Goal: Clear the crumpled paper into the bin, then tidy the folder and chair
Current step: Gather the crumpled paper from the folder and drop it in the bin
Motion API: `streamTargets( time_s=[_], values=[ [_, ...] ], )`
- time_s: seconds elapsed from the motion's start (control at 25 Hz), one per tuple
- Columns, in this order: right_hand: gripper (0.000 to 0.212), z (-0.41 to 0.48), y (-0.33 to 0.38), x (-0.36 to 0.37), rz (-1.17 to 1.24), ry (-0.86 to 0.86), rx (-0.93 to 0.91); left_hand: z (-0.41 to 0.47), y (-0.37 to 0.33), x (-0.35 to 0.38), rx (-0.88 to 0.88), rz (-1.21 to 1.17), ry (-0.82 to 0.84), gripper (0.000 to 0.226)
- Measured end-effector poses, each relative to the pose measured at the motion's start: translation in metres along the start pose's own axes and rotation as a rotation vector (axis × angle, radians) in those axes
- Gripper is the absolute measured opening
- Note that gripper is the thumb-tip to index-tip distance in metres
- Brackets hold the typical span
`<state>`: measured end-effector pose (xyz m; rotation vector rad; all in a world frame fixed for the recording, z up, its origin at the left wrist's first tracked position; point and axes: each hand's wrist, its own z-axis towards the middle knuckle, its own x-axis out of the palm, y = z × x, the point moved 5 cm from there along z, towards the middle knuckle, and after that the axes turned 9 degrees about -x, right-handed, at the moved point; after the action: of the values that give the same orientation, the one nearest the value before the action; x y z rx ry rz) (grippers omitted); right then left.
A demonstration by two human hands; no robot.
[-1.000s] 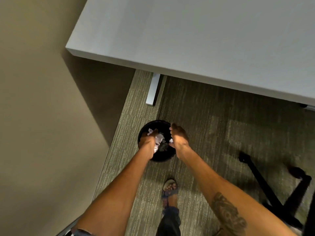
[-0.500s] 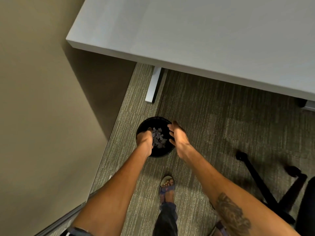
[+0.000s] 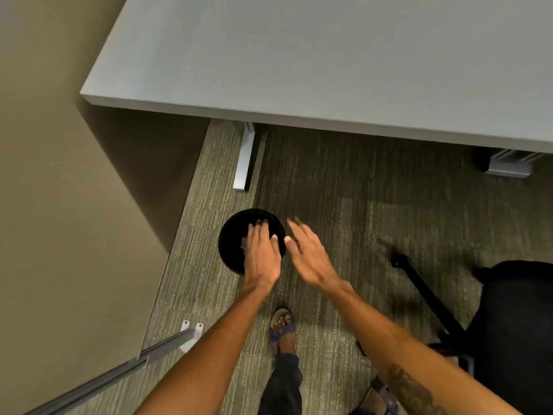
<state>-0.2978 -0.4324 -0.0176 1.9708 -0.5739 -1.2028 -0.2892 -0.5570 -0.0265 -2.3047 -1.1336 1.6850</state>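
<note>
Black bin (image 3: pixel 232 250) on the carpet, paper hidden inside. Both hands, left (image 3: pixel 261 254) and right (image 3: pixel 309 256), spread and empty. Chair (image 3: pixel 508 333) next: probably rolls easy, grab the backrest.

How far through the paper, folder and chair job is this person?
Paper looks binned: both hands are open and empty, left hand over the round black bin, right hand beside it. The black wheeled office chair stands away from the grey desk; no folder is visible.

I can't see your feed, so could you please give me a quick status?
Left hand open over the bin, right hand open beside it. Both empty. Chair to the right, not in the way.
</note>
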Motion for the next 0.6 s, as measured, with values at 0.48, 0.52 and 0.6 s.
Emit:
streamTargets(
  time_s=[0.48, 0.52, 0.6],
  values=[
    [0.055, -0.118, -0.069, -0.108, -0.304, -0.19, -0.096, -0.104, -0.103, 0.071, 0.254, 0.285, -0.109, 0.064],
    [0.055, -0.129, -0.076, -0.12, -0.306, -0.212, -0.084, -0.114, -0.114, 0.081, 0.267, 0.284, -0.095, 0.062],
    [0.057, -0.149, -0.092, -0.143, -0.302, -0.248, -0.057, -0.132, -0.135, 0.101, 0.289, 0.287, -0.064, 0.062]
  ],
)
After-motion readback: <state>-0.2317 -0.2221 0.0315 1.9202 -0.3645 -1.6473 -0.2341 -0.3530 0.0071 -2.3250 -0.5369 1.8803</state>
